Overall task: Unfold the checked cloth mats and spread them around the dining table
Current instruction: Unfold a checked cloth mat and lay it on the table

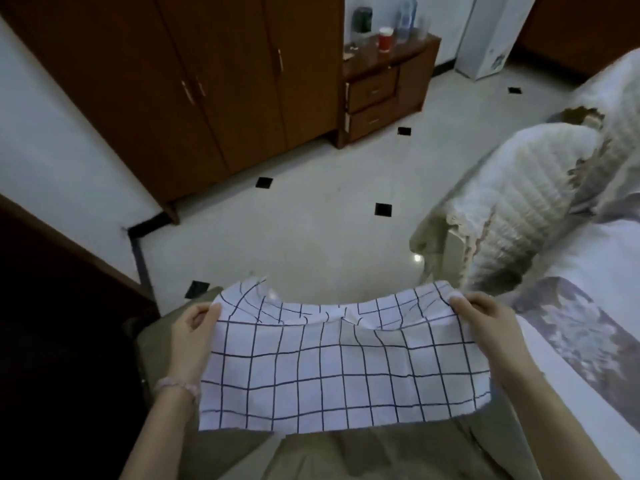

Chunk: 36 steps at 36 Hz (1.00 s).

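Note:
A white cloth mat [332,368] with a dark grid of checks hangs spread out in front of me, low in the view, over my lap. My left hand [194,334] pinches its upper left corner, and my right hand [485,327] pinches its upper right corner. The top edge sags and wrinkles in the middle between the two hands. The lower edge hangs loose over my olive trousers. No dining table is in view.
A sofa with a quilted white cover [519,209] stands at the right. A brown wardrobe [207,84] lines the far wall, with a small drawer cabinet [384,88] holding bottles and a red cup beside it. Pale tiled floor [311,220] lies ahead.

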Tool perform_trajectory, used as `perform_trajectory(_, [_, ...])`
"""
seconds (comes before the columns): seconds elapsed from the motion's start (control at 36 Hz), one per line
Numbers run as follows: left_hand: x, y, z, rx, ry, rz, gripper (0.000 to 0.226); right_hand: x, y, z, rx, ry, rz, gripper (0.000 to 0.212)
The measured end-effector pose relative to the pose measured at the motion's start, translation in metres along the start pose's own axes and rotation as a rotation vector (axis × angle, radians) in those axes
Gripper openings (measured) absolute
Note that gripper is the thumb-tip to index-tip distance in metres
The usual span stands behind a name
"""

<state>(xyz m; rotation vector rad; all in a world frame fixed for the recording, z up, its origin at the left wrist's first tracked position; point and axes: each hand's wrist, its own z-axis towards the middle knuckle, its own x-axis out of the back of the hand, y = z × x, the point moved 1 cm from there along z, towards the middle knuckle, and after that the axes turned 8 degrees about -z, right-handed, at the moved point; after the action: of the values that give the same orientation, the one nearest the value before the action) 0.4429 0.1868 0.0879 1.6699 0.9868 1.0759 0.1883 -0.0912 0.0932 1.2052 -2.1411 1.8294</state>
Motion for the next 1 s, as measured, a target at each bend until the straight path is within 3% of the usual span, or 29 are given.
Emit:
perform_trajectory(0.22, [0.001,0.053,0.107,-0.055,0.039,-0.026,0.015,-0.037,-0.093,0.093,0.040,0.017,0.087,0.018])
perform_trajectory(0.42, [-0.046,0.071,0.214,-0.045,0.062,-0.033,0.013,-0.067,-0.129,0.210,0.051,0.070,0.155,0.008])
perform_trajectory(0.64, [-0.152,0.128,0.344,-0.021,-0.026,-0.010,0.016,-0.087,-0.177,0.353,-0.012,0.075,0.210,0.015])
perform_trajectory(0.81, [-0.245,0.208,0.438,-0.111,-0.109,-0.019,0.014,-0.040,-0.221,0.446,-0.033,0.232,0.247,0.010])
perform_trajectory(1.0, [-0.391,0.276,0.520,-0.200,-0.335,0.027,0.016,0.029,-0.223,0.537,-0.098,0.456,0.275,0.008])
